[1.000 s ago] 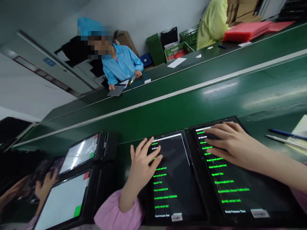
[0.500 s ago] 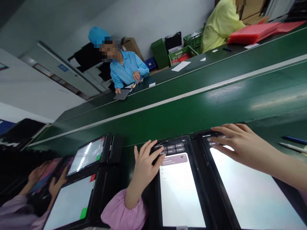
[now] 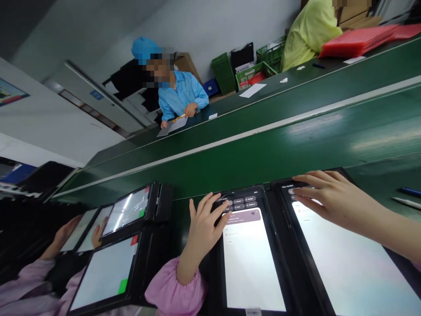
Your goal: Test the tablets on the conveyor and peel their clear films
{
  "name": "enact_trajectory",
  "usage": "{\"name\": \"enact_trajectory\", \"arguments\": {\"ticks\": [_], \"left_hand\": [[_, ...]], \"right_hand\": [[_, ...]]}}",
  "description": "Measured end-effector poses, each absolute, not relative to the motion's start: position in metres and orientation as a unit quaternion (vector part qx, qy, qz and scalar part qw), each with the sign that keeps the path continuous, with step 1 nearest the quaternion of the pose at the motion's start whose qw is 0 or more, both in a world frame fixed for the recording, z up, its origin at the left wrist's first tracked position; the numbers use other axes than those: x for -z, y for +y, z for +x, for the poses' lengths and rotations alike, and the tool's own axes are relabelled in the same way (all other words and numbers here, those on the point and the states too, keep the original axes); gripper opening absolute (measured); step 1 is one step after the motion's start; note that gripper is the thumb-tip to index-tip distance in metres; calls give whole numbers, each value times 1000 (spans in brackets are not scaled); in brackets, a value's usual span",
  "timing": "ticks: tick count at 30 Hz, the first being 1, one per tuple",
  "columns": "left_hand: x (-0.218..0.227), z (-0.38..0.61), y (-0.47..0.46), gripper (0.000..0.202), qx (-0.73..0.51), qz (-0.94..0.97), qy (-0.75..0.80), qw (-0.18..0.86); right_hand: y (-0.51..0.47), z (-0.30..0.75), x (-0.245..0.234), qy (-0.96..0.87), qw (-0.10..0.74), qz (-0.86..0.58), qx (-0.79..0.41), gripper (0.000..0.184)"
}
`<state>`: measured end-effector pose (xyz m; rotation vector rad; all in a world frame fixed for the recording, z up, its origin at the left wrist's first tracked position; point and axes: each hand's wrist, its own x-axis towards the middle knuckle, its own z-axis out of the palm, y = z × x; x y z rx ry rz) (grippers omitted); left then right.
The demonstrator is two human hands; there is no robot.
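1. Left tablet [image 3: 253, 267] and right tablet [image 3: 348, 263], near on the green tabletop [image 3: 263, 153]: white screens, rounded buttons [image 3: 239, 202], purple banner [image 3: 241, 216], writing too small to read.
2. Left hand [image 3: 205, 224]: grip apart, spread across the left tablet's buttons.
3. Right hand [image 3: 332, 197]: grip apart, over the right tablet's far end.

Bright indoor light; white tablet screen [image 3: 253, 259] nearly blown out, streaky glare on left-hand screen [image 3: 126, 210], heavy wide-angle bend at edges.
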<state>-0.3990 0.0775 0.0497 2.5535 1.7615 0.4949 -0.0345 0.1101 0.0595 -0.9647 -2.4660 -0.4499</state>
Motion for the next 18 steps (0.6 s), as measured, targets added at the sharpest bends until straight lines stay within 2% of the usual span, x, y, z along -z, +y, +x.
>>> {"name": "enact_trajectory", "arguments": {"ticks": [4, 7, 9, 11, 13, 15, 18], "left_hand": [[-48, -401, 78, 32, -154, 814, 560, 5], [-43, -413, 71, 36, -191, 785, 589, 15], [-39, -425, 64, 43, -256, 747, 613, 21], [-36, -435, 59, 51, -312, 710, 631, 32], [-37, -437, 57, 55, -325, 698, 637, 47], [-42, -428, 61, 53, -298, 710, 635, 59], [-52, -402, 72, 47, -233, 769, 591, 66]], "right_hand": [[110, -31, -61, -885, 257, -378, 94, 51], [103, -8, -63, -787, 396, -469, -56, 35], [95, 12, -62, -663, 491, -548, -134, 33], [87, 30, -55, -572, 532, -597, -183, 39], [84, 40, -44, -525, 541, -611, -241, 53], [87, 41, -34, -495, 543, -603, -310, 63], [96, 33, -25, -461, 534, -581, -405, 63]]}}
